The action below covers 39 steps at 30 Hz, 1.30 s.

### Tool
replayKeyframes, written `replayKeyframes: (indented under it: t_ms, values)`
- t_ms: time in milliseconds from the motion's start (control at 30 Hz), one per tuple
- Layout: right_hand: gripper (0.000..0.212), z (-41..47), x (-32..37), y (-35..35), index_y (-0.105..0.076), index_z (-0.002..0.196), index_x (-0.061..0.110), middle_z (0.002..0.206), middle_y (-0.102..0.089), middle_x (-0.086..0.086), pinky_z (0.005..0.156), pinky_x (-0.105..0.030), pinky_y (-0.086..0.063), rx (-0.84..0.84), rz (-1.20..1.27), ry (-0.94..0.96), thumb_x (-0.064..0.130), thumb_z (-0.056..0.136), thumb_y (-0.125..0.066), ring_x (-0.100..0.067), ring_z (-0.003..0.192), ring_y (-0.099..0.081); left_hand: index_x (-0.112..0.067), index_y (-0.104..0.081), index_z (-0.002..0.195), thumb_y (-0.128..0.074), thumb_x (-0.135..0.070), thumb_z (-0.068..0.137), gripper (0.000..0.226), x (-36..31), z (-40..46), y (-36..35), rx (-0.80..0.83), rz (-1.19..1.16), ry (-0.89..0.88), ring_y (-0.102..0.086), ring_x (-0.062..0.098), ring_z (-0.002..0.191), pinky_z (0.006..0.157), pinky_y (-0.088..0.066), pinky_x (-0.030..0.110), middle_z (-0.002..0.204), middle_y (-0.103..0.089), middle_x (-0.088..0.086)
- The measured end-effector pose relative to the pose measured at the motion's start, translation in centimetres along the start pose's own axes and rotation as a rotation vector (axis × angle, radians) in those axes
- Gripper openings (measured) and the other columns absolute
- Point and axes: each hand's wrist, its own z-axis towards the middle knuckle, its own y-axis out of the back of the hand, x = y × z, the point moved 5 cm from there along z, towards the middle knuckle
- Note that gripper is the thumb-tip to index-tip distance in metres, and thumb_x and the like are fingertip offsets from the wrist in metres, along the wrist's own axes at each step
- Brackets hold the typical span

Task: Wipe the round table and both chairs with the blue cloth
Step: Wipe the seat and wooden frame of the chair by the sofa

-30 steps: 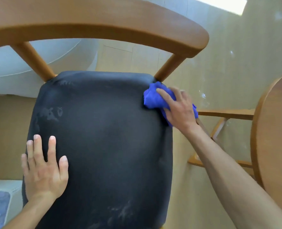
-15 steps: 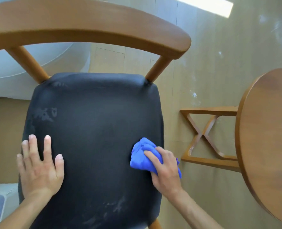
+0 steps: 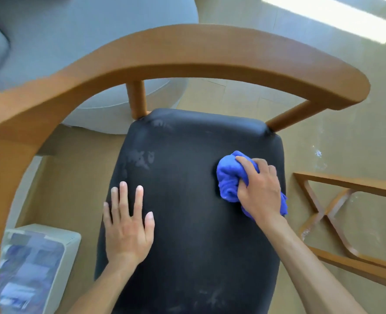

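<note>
Gripping the bunched blue cloth (image 3: 229,177), right hand (image 3: 258,189) presses it on the chair seat's (image 3: 194,200) right side | left hand (image 3: 127,225) lies flat, fingers straight, on the seat's left side

Cloth: we saw the blue cloth (image 3: 229,177) was a vivid royal blue, no pattern.
Seat: the chair seat (image 3: 194,223) was black, with pale grey smudges we noticed.
Frame: the chair backrest (image 3: 187,55) was plain warm honey-brown wood.
Floor: the floor (image 3: 323,123) was beige, with white flecks.
Sofa: the sofa (image 3: 74,30) looked pale blue-grey to us.
</note>
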Motion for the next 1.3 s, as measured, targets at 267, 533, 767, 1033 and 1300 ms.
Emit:
replayKeyframes:
  t_ms: [267, 533, 767, 1033, 1300]
  values:
    - [0.056, 1.9, 1.5, 0.1, -0.052, 0.136, 0.017, 0.134, -0.046, -0.016, 0.084, -0.044, -0.041, -0.1, 0.038, -0.182, 0.025, 0.084, -0.069, -0.041, 0.105, -0.047, -0.013, -0.025, 0.151, -0.025, -0.041, 0.094, 0.063, -0.1, 0.0, 0.0, 0.032, -0.028, -0.009, -0.012, 0.037, 0.146, 0.114, -0.019, 0.058, 0.159, -0.013, 0.019]
    - [0.075, -4.7, 0.6, -0.2, -0.05, 0.132, 0.019, 0.133, -0.047, -0.017, 0.086, -0.044, -0.048, 0.07, -0.101, 0.256, 0.017, 0.064, -0.082, -0.037, 0.101, -0.053, -0.015, -0.022, 0.151, -0.007, -0.047, 0.099, 0.063, 0.2, 0.1, -0.1, 0.097, -0.087, -0.007, -0.01, 0.037, 0.147, 0.115, -0.015, 0.058, 0.159, -0.01, 0.018]
    - [0.068, -2.7, 1.7, 0.1, -0.056, 0.128, 0.019, 0.121, -0.059, -0.015, 0.075, -0.038, -0.055, 0.028, -0.046, 0.187, 0.019, 0.067, -0.085, -0.034, 0.092, -0.059, -0.018, -0.017, 0.152, -0.011, -0.047, 0.097, 0.063, 0.3, 0.0, -0.5, 0.076, -0.095, -0.025, -0.008, 0.036, 0.147, 0.115, -0.013, 0.057, 0.16, -0.007, 0.017]
    - [0.056, 5.4, -2.4, 0.5, -0.032, 0.145, 0.03, 0.13, -0.043, -0.019, 0.093, -0.045, -0.042, -0.186, 0.126, -0.701, 0.03, 0.093, -0.052, -0.043, 0.112, -0.05, -0.017, -0.017, 0.152, -0.009, -0.046, 0.098, 0.062, 0.2, 0.0, -0.5, 0.059, -0.085, -0.009, -0.009, 0.036, 0.147, 0.115, -0.013, 0.057, 0.16, -0.008, 0.017]
    - [0.064, 5.9, 18.5, -6.5, -0.049, 0.138, 0.022, 0.116, -0.053, -0.015, 0.068, -0.038, -0.042, 0.005, 0.09, -0.115, 0.013, 0.076, -0.06, -0.034, 0.086, -0.05, -0.016, -0.012, 0.152, -0.007, -0.044, 0.099, 0.06, 0.2, -0.1, -0.4, 0.06, -0.074, -0.013, -0.011, 0.037, 0.146, 0.114, -0.016, 0.058, 0.158, -0.013, 0.021]
